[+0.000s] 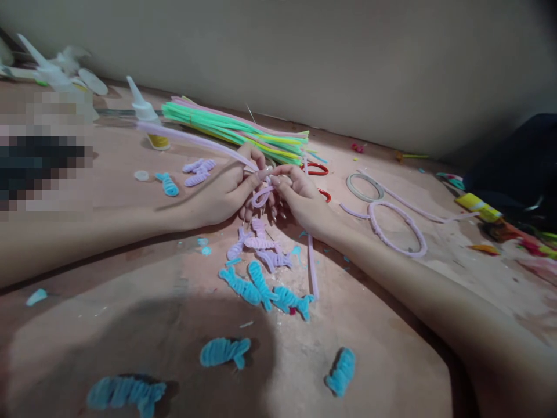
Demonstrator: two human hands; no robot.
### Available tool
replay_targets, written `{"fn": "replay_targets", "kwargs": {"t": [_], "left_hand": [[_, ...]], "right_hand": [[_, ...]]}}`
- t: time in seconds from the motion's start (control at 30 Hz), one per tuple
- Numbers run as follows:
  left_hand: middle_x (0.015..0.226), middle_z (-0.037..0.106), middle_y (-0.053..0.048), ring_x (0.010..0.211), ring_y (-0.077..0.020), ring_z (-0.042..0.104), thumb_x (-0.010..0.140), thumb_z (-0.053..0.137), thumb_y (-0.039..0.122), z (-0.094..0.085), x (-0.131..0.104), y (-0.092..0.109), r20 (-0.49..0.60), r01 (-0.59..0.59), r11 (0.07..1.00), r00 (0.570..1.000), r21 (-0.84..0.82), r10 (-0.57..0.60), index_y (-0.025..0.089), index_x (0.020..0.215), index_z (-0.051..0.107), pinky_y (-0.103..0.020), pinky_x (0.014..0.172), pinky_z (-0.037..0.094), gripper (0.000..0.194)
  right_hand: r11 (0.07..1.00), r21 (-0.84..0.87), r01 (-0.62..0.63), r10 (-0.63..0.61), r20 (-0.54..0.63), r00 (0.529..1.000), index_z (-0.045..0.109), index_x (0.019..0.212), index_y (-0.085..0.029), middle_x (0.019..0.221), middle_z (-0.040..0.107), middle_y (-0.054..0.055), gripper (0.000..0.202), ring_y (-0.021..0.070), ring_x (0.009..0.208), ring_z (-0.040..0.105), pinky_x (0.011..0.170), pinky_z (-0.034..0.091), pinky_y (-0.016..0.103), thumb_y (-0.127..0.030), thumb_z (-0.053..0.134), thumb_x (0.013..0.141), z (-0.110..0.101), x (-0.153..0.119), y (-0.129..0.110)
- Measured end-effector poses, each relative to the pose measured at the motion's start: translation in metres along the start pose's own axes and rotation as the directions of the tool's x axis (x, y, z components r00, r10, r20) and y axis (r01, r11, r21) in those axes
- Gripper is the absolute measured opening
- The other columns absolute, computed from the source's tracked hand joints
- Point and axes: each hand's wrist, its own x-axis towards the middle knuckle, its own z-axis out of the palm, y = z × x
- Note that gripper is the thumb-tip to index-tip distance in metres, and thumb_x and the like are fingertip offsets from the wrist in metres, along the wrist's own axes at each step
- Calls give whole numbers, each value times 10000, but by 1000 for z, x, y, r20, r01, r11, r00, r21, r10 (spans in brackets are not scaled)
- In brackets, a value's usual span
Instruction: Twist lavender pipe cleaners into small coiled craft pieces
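Both hands meet at the middle of the table over a pale purple pipe cleaner (pixel 262 198), bent into a small loop. Its long straight end runs out to the upper left over my left hand (pixel 239 188), whose thumb and finger pinch it. My right hand (pixel 298 191) grips the loop from the other side, fingertips against the left ones. Just below lie purple and pink coiled fish shapes (pixel 261 239). Several blue coiled fish shapes (pixel 241 284) are spread closer to me, one blue fish (pixel 224 352) on its own.
Behind my hands lies a bundle of green, pink and yellow pipe cleaners (pixel 235 129), with red-handled scissors (pixel 317 168) beside it. A glue bottle (pixel 150 125) stands at left. Rightward are a tape roll (pixel 365 187), a purple ring (pixel 398 229) and coloured scraps (pixel 478 206).
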Motion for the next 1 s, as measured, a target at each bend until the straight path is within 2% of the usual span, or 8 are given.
{"fn": "replay_targets", "kwargs": {"t": [0.17,0.27,0.37,0.47,0.53,0.77,0.9,1.0], "left_hand": [[633,594,19,519,-116,542,1029,574,529,0,-2,-2,84,-4,998,996,66,-1,211,901,553,-256,491,418,344],[713,632,-9,604,-119,555,1041,570,444,-2,-1,-6,152,-64,986,988,156,40,190,845,585,-253,559,439,321],[748,619,-11,642,-122,561,1045,553,406,-4,1,-9,199,-100,987,977,127,74,181,876,606,-249,596,460,286],[802,624,-18,727,-141,605,1034,566,389,-4,2,-10,187,-120,989,977,86,102,181,967,624,-250,654,503,226],[842,636,-28,790,-156,632,1022,587,396,-4,2,-9,176,-122,990,979,74,108,181,978,620,-256,703,531,222],[844,648,-32,772,-146,623,1020,604,421,-7,1,-8,243,-73,997,968,18,66,177,913,610,-234,691,542,267],[818,642,-28,704,-128,597,1041,563,415,-7,0,-8,262,-48,999,964,21,41,173,918,636,-228,634,518,281],[844,660,-37,766,-147,626,1040,563,408,-5,1,-6,265,-87,995,961,39,74,173,949,639,-250,700,548,263]], "right_hand": [[997,-73,16,-17,-12,1000,427,1060,-260,637,528,-76,99,112,477,513,456,388,242,-331,489,1088,0,1,2],[999,-38,9,-9,0,1000,408,1018,-265,604,514,-87,178,109,428,489,420,361,240,-411,470,1099,0,1,2],[996,-67,52,-51,16,999,421,994,-258,621,524,-80,256,101,440,491,426,369,232,-488,482,1090,-2,1,3],[975,-187,117,-117,9,993,464,922,-237,646,516,-57,356,93,496,494,464,394,222,-562,501,1063,-5,-1,2],[973,-205,106,-104,24,994,478,872,-228,645,485,-54,424,86,499,455,458,374,214,-616,507,1041,-7,-2,0],[987,159,-9,-25,211,977,467,820,-211,631,343,-78,413,65,510,289,444,221,185,-538,673,969,-14,-2,-9],[987,158,-41,9,203,979,484,779,-199,623,404,-59,437,69,499,337,431,244,198,-560,634,974,-17,3,-5],[995,82,-61,50,134,990,484,752,-191,604,432,-47,477,70,491,351,424,234,205,-576,528,1032,-14,2,-5]]}}
